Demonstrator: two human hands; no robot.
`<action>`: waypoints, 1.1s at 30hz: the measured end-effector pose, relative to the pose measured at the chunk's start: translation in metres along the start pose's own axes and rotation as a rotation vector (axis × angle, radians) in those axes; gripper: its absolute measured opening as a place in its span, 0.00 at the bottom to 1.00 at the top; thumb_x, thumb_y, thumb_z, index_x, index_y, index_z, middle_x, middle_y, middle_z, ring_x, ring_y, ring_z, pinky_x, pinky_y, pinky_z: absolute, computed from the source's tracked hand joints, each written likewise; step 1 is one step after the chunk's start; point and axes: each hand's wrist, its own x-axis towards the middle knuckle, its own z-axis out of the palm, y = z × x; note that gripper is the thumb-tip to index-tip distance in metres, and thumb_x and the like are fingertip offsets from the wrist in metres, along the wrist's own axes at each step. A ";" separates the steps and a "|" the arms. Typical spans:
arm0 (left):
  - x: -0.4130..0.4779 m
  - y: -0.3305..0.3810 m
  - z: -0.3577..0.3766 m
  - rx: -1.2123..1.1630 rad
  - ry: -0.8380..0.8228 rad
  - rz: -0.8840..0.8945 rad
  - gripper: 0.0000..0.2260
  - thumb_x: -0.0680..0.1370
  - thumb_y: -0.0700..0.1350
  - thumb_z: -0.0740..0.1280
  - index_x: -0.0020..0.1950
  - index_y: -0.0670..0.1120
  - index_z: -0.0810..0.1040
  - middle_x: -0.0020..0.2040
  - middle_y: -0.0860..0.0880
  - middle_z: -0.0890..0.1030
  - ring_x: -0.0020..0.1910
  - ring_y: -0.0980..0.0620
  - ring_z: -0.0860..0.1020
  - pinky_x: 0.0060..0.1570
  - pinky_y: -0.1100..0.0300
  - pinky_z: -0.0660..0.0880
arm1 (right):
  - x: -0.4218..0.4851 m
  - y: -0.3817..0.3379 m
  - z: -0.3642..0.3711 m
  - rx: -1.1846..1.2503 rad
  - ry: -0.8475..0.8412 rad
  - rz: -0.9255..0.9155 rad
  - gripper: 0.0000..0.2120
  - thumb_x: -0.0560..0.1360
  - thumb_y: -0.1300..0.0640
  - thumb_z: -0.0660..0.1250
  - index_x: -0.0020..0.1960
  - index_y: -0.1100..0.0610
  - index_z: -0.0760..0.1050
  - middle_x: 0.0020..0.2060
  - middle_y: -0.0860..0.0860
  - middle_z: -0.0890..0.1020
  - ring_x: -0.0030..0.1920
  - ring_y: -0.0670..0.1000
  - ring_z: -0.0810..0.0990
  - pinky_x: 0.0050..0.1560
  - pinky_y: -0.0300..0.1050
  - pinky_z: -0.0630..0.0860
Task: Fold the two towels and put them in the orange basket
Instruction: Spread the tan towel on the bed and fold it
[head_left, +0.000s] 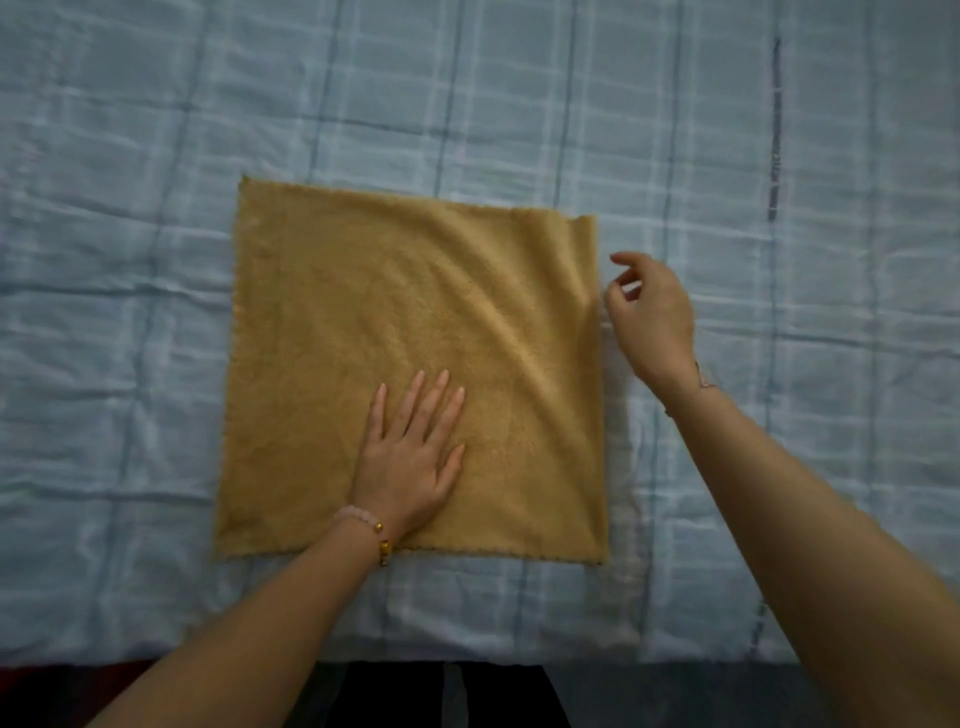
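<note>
1. Where the blue plaid sheet (156, 312) fills most of the frame, one tan towel (363, 312) lies spread open and nearly square at the centre. It is flat except for slanting creases that run from its upper right corner toward its lower middle.
2. The left hand (410, 457) lies palm down on the lower middle of the towel. Its fingers are straight, slightly fanned and point toward the top of the frame, and its wrist crosses the towel's bottom edge.
3. A bracelet (366, 522) of pink beads with a few gold ones circles that wrist.
4. The right hand (652, 317) is at centre right of the frame, just beside the upper half of the towel's right edge. Its fingers are loosely bent, with thumb and forefinger apart and nothing visible between them. Whether a fingertip touches the edge cannot be told.
5. A thin band (705, 376) sits on the right wrist.
6. The hands are well apart: the left is on the cloth, the right over the sheet.
7. Both forearms are bare and enter from the lower corners. Dark clothing (441, 696) shows at bottom centre, below the sheet's near edge.
</note>
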 end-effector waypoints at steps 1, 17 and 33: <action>0.000 0.000 0.001 0.000 0.001 0.001 0.26 0.78 0.56 0.51 0.75 0.49 0.58 0.75 0.47 0.61 0.74 0.47 0.56 0.71 0.41 0.52 | 0.011 -0.005 0.003 0.008 -0.018 0.009 0.17 0.76 0.58 0.61 0.64 0.52 0.73 0.53 0.51 0.77 0.49 0.50 0.78 0.50 0.42 0.72; 0.002 -0.001 0.003 0.014 0.073 0.017 0.26 0.77 0.56 0.54 0.74 0.48 0.60 0.75 0.47 0.61 0.75 0.47 0.56 0.71 0.41 0.52 | 0.079 -0.025 0.024 -0.071 -0.044 0.141 0.08 0.74 0.55 0.65 0.51 0.54 0.79 0.52 0.51 0.82 0.54 0.51 0.78 0.50 0.43 0.72; 0.000 0.000 0.004 0.042 0.099 0.012 0.27 0.78 0.55 0.55 0.75 0.48 0.59 0.76 0.47 0.59 0.75 0.47 0.55 0.71 0.40 0.53 | 0.025 -0.016 0.045 -0.393 -0.324 -0.082 0.31 0.79 0.47 0.53 0.77 0.55 0.47 0.77 0.50 0.50 0.77 0.53 0.46 0.74 0.60 0.46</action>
